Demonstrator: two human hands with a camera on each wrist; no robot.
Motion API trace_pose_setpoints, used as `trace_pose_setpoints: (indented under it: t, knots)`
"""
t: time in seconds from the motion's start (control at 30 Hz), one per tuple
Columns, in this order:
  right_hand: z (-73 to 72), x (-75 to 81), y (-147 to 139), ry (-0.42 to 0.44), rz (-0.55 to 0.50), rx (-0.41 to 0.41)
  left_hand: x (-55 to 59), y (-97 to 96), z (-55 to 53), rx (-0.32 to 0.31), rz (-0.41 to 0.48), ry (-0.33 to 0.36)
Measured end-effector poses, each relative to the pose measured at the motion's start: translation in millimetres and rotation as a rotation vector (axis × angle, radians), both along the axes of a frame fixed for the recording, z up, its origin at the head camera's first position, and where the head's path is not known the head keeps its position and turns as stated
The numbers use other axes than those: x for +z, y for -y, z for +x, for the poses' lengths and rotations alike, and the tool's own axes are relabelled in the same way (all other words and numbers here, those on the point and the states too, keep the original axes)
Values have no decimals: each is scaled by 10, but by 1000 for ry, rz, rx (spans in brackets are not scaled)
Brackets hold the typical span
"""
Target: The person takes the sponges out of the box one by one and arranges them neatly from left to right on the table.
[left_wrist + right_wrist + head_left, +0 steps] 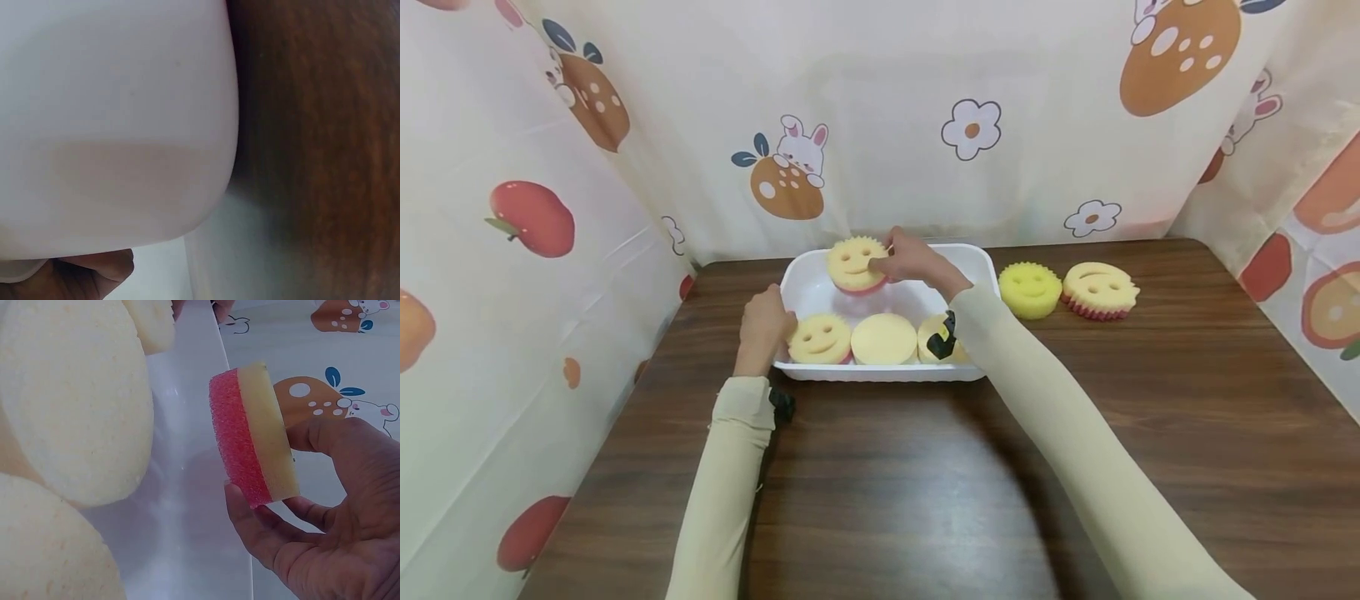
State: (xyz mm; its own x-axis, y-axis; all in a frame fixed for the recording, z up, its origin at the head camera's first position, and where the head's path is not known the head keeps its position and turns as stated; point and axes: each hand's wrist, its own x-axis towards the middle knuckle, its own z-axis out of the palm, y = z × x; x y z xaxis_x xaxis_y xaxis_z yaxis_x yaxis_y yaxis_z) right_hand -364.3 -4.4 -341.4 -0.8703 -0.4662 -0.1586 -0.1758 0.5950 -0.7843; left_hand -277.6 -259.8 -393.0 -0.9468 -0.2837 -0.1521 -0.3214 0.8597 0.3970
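My right hand (913,254) pinches a smiley-face sponge (855,265) above the back part of a white plastic tray (880,373). In the right wrist view, that sponge (253,434) is turned edge-on, showing a red scouring layer and a pale yellow layer between thumb and fingers. My left hand (763,325) grips the tray's left rim; in the left wrist view its fingers (109,265) curl at the edge of the white wall. Along the tray's front lie a smiley sponge (820,340), a plain round sponge (884,340) and another pale sponge (931,333), partly hidden by the right wrist.
Right of the tray, a bright yellow smiley sponge (1030,290) and a pale smiley sponge with a red underside (1100,290) lie on the dark wooden table (880,483). Printed curtains (880,150) hang close behind the tray and at both sides.
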Motion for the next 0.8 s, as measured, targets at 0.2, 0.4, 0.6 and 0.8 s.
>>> trace_pose_setpoints:
  t: [0.2,0.4,0.6,0.8]
  knots:
    - [5,39,-109,4,15,-25,-40,-16,10,-7,-10,-34]
    - [24,106,-239,11,6,-54,-46,-10,18,-19,-8,-38]
    - [24,129,-365,7,-6,-86,-64,10,6,-31,-30,-41]
    - [14,141,-481,40,-8,-100,-46,17,-6,-38,-44,-44]
